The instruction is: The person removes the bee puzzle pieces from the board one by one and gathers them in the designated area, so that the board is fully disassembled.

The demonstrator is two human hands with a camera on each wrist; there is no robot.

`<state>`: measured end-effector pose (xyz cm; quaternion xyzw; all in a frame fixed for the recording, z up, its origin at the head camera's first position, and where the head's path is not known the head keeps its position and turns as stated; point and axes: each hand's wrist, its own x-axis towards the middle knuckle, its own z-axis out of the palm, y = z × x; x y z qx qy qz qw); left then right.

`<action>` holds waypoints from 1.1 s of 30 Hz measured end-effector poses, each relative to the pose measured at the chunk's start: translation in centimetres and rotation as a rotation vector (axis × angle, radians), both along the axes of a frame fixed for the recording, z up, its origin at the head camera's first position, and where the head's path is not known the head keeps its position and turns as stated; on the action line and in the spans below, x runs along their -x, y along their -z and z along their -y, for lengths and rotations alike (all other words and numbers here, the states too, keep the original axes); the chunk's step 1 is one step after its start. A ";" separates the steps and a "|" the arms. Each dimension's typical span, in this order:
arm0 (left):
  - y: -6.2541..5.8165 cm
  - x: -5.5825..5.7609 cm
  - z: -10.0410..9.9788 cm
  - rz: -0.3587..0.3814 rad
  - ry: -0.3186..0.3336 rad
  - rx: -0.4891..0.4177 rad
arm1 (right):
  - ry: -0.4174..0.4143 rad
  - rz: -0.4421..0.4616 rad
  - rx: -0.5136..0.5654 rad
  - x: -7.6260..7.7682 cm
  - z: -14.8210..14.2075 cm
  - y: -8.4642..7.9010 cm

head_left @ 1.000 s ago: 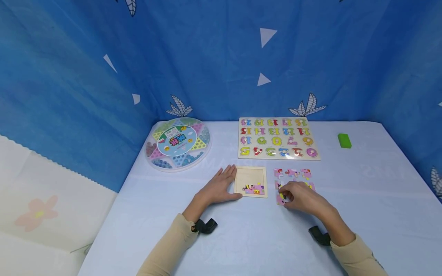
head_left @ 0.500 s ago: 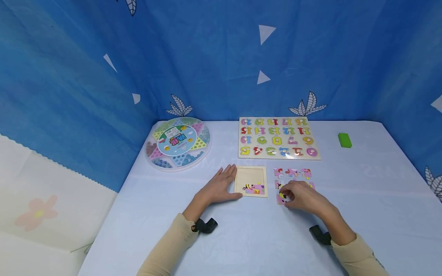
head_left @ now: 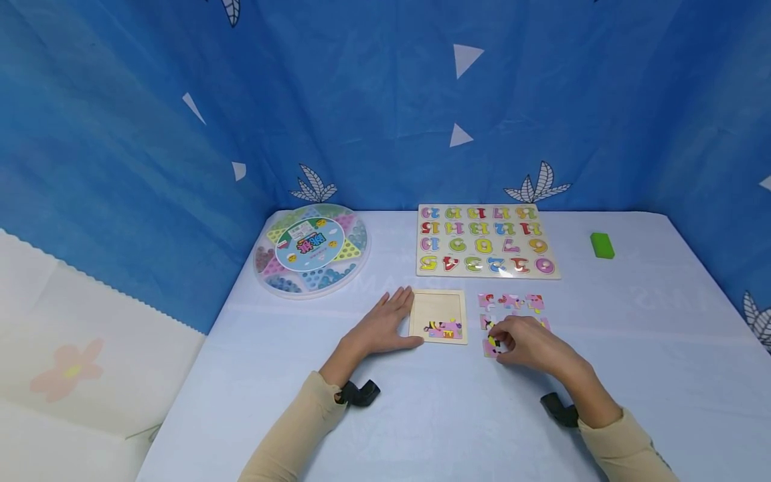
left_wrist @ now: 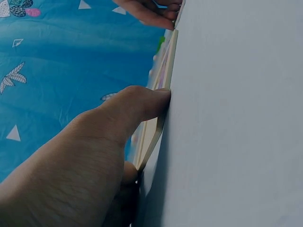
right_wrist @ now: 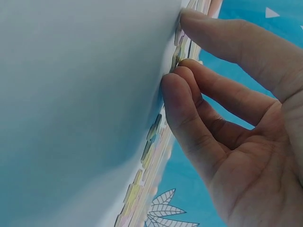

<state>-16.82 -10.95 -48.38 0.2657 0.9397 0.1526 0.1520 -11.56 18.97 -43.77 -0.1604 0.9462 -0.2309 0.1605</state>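
A small square wooden puzzle tray (head_left: 436,306) lies mid-table, with joined pink and yellow pieces (head_left: 446,330) along its lower right. My left hand (head_left: 379,328) rests at the tray's left side, fingers extended, and its thumb (left_wrist: 154,100) touches the near edge in the left wrist view. Right of the tray lie loose pink puzzle pieces (head_left: 510,302) in rows. My right hand (head_left: 533,345) reaches over them, thumb and fingertips about a pink, yellow and black puzzle piece (head_left: 490,350) at the near left. That hand hides several pieces; its fingers (right_wrist: 182,101) are bent in the right wrist view.
Behind the tray lies a wooden number board (head_left: 486,241). A round Chinese checkers set (head_left: 310,251) with coloured marbles stands at the back left. A green block (head_left: 601,246) sits at the back right. Blue curtains (head_left: 385,100) enclose the white-covered table (head_left: 421,422).
Both hands stay almost still, the right at the same near-left piece. The whole scene shifts only very slightly in view.
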 end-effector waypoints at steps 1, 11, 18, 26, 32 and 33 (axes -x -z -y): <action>0.0 0.0 0.0 0.001 -0.001 -0.002 | 0.004 0.000 -0.003 0.0 0.0 0.0; 0.0 0.1 0.0 -0.001 0.002 -0.002 | 0.011 -0.026 0.010 0.1 0.0 -0.2; -0.1 -0.1 0.0 0.008 -0.002 -0.011 | 0.023 -0.040 0.034 0.3 0.5 -0.5; 0.3 -0.1 0.0 -0.002 0.001 -0.008 | 0.028 0.009 0.052 0.9 1.7 -0.8; 0.3 -0.1 0.2 -0.010 0.002 -0.012 | 0.042 0.037 0.066 1.4 2.6 -0.8; 0.3 0.0 0.2 -0.012 0.003 -0.010 | 0.038 0.035 0.068 1.5 2.8 -0.7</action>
